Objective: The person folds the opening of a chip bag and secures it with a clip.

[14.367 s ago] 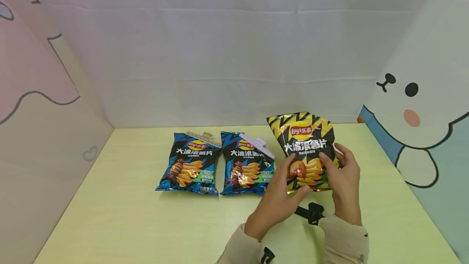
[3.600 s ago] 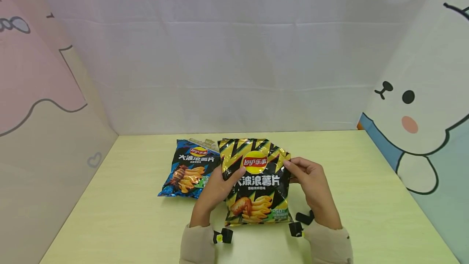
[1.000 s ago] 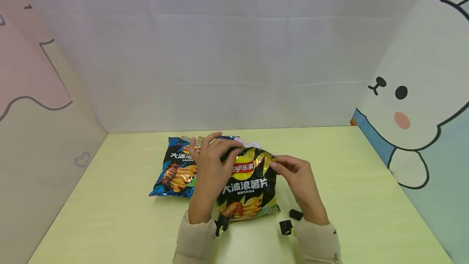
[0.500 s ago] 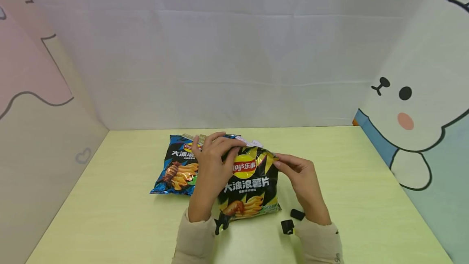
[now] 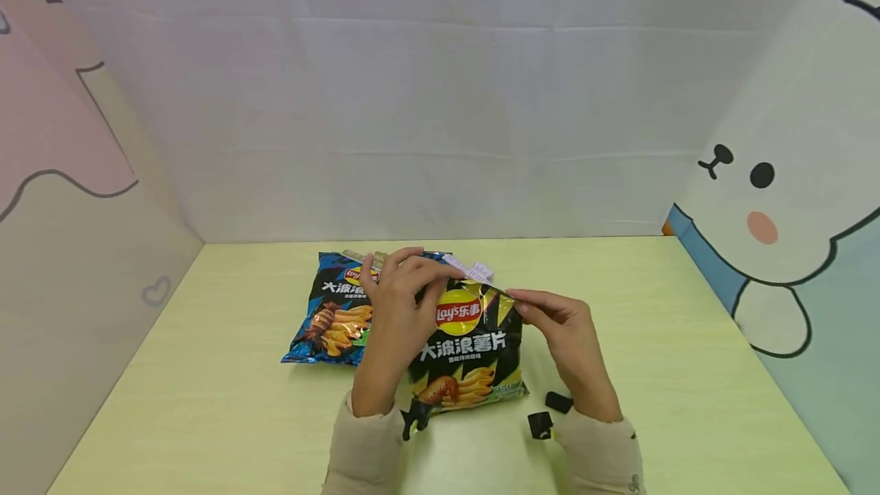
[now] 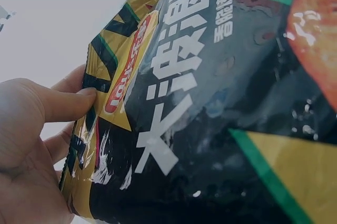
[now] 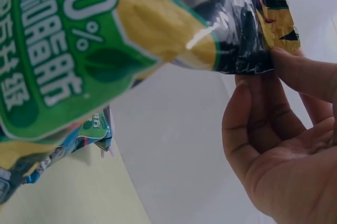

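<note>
A black-and-yellow bag of chips (image 5: 467,357) is held between both hands in front of two blue chip bags. My left hand (image 5: 396,312) pinches its top left edge, thumb on the front, as the left wrist view shows of the bag (image 6: 210,108). At the top right corner, my right hand (image 5: 564,334) pinches the rim between thumb and fingers. In the right wrist view the right hand (image 7: 289,145) has its thumb at the yellow top strip. The bag's top strip is folded back in the head view.
One blue chip bag (image 5: 330,319) lies behind and left, with a gold clip (image 5: 364,258) on its top. The second blue bag is mostly hidden, its white ruler-like clip (image 5: 474,270) showing. A pale yellow table (image 5: 206,380) meets cloth walls (image 5: 440,136).
The yellow bag came from the far right to the middle, over the second blue bag. My left hand rose to its top edge. In the last half second its top strip folded back.
</note>
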A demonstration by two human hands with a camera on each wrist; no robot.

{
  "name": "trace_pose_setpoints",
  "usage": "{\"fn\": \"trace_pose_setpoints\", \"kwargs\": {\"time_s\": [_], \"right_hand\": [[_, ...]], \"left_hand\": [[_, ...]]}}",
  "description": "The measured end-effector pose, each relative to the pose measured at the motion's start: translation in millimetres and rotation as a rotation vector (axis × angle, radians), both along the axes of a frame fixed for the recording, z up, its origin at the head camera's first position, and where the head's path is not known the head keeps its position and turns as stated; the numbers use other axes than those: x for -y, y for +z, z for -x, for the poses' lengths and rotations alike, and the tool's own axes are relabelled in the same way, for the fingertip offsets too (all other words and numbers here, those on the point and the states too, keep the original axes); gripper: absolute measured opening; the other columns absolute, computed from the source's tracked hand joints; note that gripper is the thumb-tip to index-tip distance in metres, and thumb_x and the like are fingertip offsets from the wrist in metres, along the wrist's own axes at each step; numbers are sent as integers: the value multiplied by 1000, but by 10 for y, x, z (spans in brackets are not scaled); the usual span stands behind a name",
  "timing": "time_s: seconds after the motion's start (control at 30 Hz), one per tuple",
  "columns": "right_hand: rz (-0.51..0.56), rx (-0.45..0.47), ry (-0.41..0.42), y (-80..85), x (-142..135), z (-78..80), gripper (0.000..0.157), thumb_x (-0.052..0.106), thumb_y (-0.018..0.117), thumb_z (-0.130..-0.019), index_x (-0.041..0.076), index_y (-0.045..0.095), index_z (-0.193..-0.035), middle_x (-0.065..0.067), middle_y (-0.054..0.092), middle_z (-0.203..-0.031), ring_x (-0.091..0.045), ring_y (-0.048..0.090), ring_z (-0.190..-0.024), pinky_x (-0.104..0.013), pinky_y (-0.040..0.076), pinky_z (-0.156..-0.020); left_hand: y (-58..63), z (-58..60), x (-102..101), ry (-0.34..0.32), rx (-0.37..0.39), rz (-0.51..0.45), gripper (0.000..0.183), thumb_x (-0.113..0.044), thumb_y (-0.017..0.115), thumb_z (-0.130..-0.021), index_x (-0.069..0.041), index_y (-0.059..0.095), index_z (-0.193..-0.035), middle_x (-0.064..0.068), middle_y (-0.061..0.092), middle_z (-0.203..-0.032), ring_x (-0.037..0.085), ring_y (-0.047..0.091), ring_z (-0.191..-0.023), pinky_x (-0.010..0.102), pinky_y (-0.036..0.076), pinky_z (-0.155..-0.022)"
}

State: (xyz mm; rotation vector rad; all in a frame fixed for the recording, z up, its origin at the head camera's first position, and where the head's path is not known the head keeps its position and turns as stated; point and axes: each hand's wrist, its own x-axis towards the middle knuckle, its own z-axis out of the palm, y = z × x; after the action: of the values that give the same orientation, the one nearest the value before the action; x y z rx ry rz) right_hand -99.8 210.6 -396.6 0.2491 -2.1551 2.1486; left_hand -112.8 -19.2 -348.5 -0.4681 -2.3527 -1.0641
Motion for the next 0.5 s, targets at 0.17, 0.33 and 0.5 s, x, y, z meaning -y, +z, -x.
{"fn": "trace_pose_setpoints", "kwargs": {"time_s": [0.17, 0.33, 0.5], "right_hand": [[15, 0, 7, -6, 2, -2, 29, 5, 63, -98, -10, 67, -122, 19, 75, -109, -1, 70, -100, -19, 58, -86], [36, -11, 26, -11, 1, -6, 28, 4, 62, -98, -11, 67, -122, 17, 74, -112, -1, 68, -105, -18, 56, -90], [24, -31, 41, -7, 5, -10, 25, 5, 61, -99, -8, 70, -119, 14, 75, -113, -3, 67, -112, -19, 55, -94]], "left_hand": [[-9, 12, 4, -11, -35, 19, 25, -14, 62, -100, -29, 80, -92, -3, 76, -94, 29, 56, -126, 71, -1, -116], [-12, 16, 3, -13, -44, 34, 26, -13, 63, -99, -31, 81, -92, -4, 75, -93, 29, 55, -126, 72, 0, -116], [-16, 17, 9, -15, -40, 38, 26, -13, 63, -99, -30, 81, -91, -4, 75, -93, 29, 55, -126, 72, 0, -116]]}}
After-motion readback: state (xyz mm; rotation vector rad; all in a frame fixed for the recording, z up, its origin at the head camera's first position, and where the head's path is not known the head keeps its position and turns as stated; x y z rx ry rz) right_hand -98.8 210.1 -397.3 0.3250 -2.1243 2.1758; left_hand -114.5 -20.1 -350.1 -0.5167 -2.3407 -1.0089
